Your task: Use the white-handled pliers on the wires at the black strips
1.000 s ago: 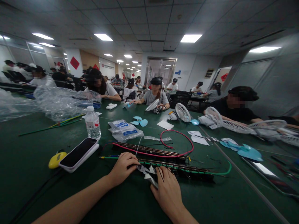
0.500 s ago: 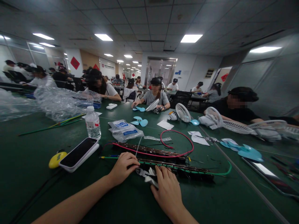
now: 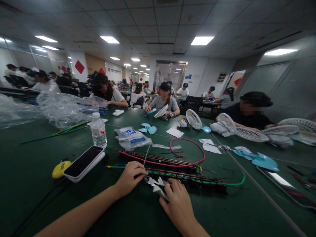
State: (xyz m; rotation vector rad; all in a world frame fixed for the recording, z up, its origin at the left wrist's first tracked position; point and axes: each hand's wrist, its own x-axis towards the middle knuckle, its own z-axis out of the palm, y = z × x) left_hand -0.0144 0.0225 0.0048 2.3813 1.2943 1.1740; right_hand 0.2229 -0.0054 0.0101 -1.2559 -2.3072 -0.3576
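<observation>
My left hand [image 3: 132, 174] is closed at the front dark rail [image 3: 207, 186], its fingertips against the rail's edge. What they pinch is hidden. A thin pale strip [image 3: 146, 155], perhaps a cable tie, stands up just beyond them. My right hand [image 3: 179, 199] curls round a white and silver thing [image 3: 158, 188], possibly a small cutting tool, whose tip points towards my left fingertips. A green cable [image 3: 237, 183] runs along the front rail and loops at its right end. Behind it lies a second rail [image 3: 134, 155] with a red cable [image 3: 201, 148] curving above it.
A phone [image 3: 84, 163], a yellow object [image 3: 61, 169] and a water bottle [image 3: 98, 131] stand left. Plastic bags [image 3: 133, 137], a blue fan blade [image 3: 147, 128] and white fan guards [image 3: 194, 119] lie beyond the rails. Another phone [image 3: 283, 186] lies right. Co-workers sit around the table.
My right hand has shifted slightly down and right, its fingers drawn back from the rail with the white and silver thing. My left hand stays put. The co-worker opposite has lifted a blue fan blade.
</observation>
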